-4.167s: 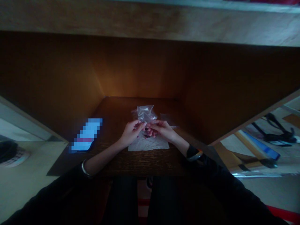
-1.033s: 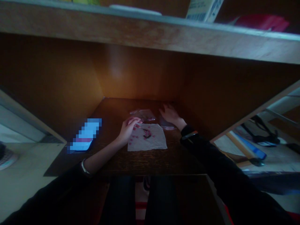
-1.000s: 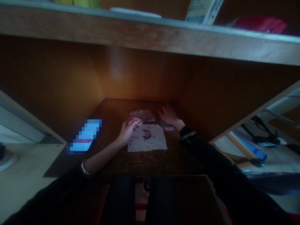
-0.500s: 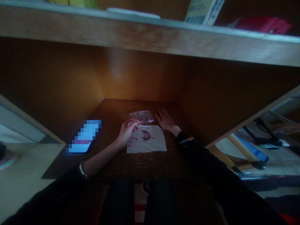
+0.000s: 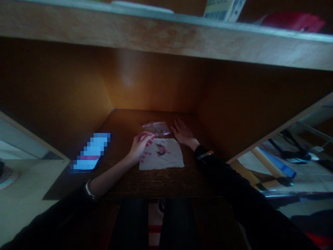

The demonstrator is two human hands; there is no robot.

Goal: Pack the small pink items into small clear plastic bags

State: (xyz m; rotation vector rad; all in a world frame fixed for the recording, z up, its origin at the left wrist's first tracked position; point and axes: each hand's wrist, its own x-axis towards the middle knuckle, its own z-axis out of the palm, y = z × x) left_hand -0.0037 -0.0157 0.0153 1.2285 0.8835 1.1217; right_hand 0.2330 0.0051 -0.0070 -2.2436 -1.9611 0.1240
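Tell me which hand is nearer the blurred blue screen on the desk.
Left. The left hand lies at the paper napkin's left edge, to the right of the blurred blue screen; the right hand lies farther right, past the napkin's far corner.

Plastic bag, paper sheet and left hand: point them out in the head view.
Clear plastic bag point(image 5: 156, 128), head view, on its middle.
White paper sheet point(image 5: 171, 161), head view, on its bare lower right.
Left hand point(image 5: 139, 147), head view, on its back.

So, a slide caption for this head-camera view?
Left hand on a paper napkin with pink bits, right hand beside a clear plastic bag, on a wooden desk.
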